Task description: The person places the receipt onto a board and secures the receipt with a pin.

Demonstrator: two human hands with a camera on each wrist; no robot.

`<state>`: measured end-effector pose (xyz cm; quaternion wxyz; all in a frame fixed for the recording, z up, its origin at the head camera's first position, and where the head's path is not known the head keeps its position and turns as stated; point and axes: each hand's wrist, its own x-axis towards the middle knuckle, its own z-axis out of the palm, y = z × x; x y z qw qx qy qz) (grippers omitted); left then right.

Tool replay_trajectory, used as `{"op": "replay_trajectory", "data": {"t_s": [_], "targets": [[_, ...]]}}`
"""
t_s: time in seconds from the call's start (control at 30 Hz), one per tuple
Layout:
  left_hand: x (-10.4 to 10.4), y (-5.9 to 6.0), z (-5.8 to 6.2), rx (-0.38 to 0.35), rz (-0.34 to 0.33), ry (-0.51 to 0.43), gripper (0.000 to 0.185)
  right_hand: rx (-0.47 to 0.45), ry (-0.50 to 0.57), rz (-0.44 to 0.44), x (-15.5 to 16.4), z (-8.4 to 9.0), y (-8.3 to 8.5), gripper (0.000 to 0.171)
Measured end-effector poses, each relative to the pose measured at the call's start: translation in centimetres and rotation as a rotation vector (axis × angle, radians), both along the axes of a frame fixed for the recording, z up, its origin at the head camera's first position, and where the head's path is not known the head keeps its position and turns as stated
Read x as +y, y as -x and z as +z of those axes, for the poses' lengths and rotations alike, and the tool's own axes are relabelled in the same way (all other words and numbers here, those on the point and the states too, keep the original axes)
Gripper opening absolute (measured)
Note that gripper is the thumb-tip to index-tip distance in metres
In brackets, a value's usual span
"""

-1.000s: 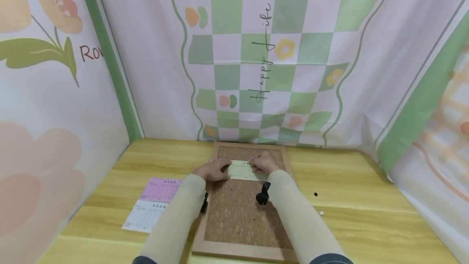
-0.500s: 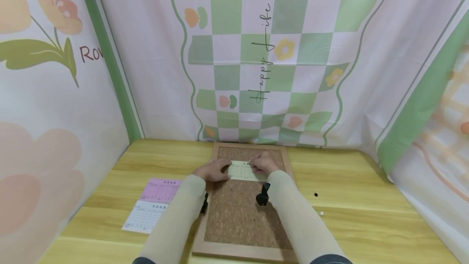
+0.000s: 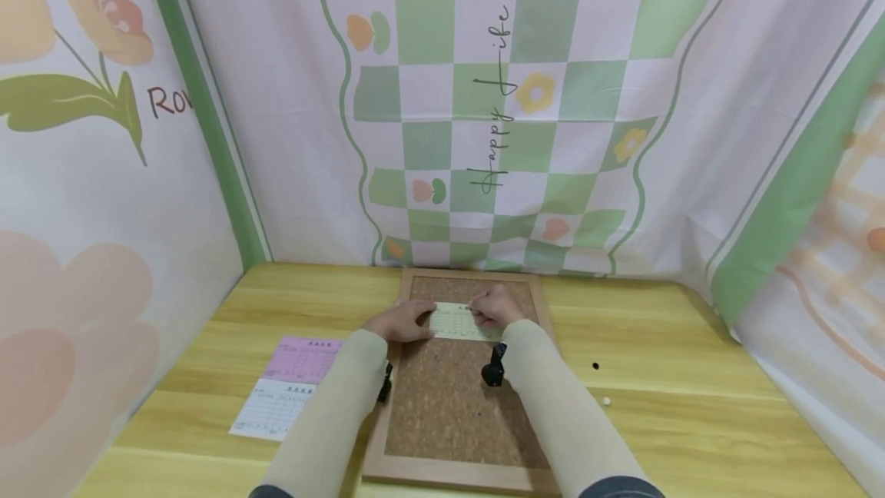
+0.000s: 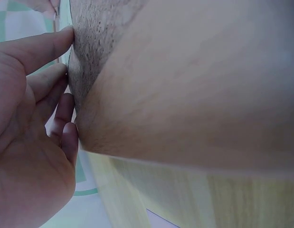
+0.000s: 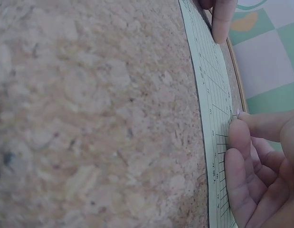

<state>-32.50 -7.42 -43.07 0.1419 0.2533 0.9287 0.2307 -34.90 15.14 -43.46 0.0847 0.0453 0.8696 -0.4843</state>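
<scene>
Wooden table [image 3: 657,344], cork board [image 3: 449,406]. Left hand [image 3: 399,323] presses flat fingers on pale card [image 3: 452,323]; right hand [image 3: 492,306] pinches a pin there. Card may skew if left fingers slip.

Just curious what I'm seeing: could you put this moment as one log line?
left hand: presses pale green paper card | right hand: pinches at card's top edge | card: on framed cork board

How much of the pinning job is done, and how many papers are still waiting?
Done: the pale green card lies on the cork board. In hand: the left hand holds it flat while the right hand pinches something tiny at its top edge. Left: the pink card and white card wait on the table.
</scene>
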Motion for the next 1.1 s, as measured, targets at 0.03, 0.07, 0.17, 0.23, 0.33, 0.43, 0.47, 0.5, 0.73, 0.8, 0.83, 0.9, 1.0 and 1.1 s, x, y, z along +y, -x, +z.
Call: {"op": "replay_trajectory", "data": {"t_s": [0.03,0.07,0.17,0.23,0.33,0.43,0.47,0.5,0.73,0.8,0.83,0.9,1.0,1.1], "targets": [[0.0,-0.04,0.06,-0.001,-0.001,0.0,0.059,-0.001,0.001,0.001,-0.01,0.03,-0.01,0.015],[0.01,-0.06,0.1,-0.001,0.001,-0.004,0.059,-0.001,0.002,0.002,-0.02,0.07,-0.04,0.015],[-0.01,-0.14,0.21,0.001,0.002,0.003,0.059,-0.002,0.003,0.002,-0.08,0.21,-0.11,0.014],[-0.05,-0.02,0.1,0.009,0.0,0.006,0.059,-0.002,-0.001,0.003,-0.1,0.21,-0.04,0.014],[-0.05,-0.1,0.21,0.006,0.003,0.017,0.059,0.0,-0.013,0.001,-0.15,0.18,0.08,0.014],[-0.07,-0.07,0.14,0.007,0.011,0.022,0.059,0.002,-0.035,0.002,-0.23,0.13,0.13,0.015],[-0.01,-0.22,0.28,0.001,0.017,0.022,0.059,0.003,-0.043,0.004,-0.26,0.16,0.09,0.017],[-0.01,-0.21,0.27,-0.001,0.018,0.022,0.059,0.003,-0.051,0.006,-0.3,0.17,0.08,0.02],[0.12,-0.16,0.0,-0.006,0.026,-0.006,0.059,0.007,-0.074,0.022,-0.43,0.24,0.04,0.036],[0.15,-0.17,0.02,-0.005,0.027,-0.01,0.058,0.011,-0.092,0.025,-0.48,0.27,0.05,0.037],[0.15,-0.18,0.04,-0.004,0.027,-0.01,0.058,0.017,-0.102,0.028,-0.52,0.31,0.02,0.037],[0.14,-0.21,0.02,-0.005,0.03,-0.008,0.058,0.023,-0.123,0.028,-0.57,0.36,-0.01,0.038],[0.17,-0.23,0.04,-0.003,0.032,-0.009,0.058,0.042,-0.145,0.03,-0.65,0.45,-0.12,0.038],[0.19,-0.36,0.09,-0.002,0.033,-0.008,0.058,0.059,-0.154,0.033,-0.65,0.48,-0.26,0.038]]}}
